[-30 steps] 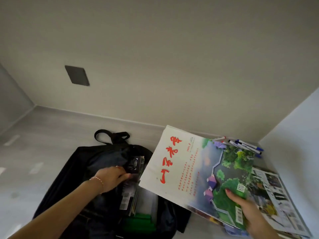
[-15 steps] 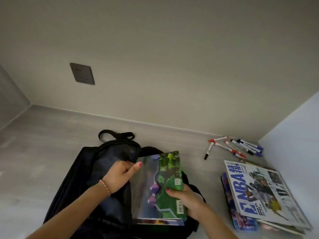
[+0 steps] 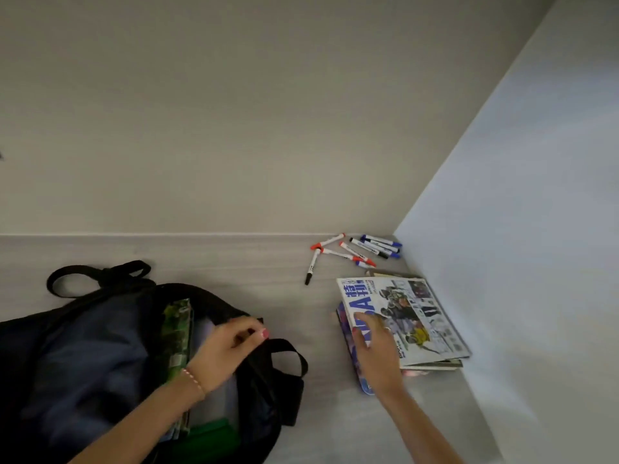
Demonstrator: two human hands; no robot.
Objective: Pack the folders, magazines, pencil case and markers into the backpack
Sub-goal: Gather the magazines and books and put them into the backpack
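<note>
The black backpack (image 3: 83, 346) lies open on the floor at the lower left. The green landscape magazine (image 3: 177, 333) stands inside it beside a green folder (image 3: 214, 433). My left hand (image 3: 227, 353) grips the front edge of the backpack's opening and holds it apart. My right hand (image 3: 375, 353) rests flat on the NBA magazine (image 3: 412, 316), fingers spread, nothing held. That magazine tops a small stack, with a blue patterned pencil case (image 3: 348, 343) along its left side. Several markers (image 3: 355, 251) lie scattered near the wall corner.
A beige wall runs behind, and a pale blue-white wall (image 3: 519, 262) closes off the right side just past the stack. Grey wood-look floor (image 3: 294, 329) lies bare between backpack and stack. The backpack's carry loop (image 3: 97, 272) points toward the back wall.
The green magazine has gone down into the backpack and my right hand has let go of it, moving right onto the NBA magazine. My left hand shifted to the bag's front edge.
</note>
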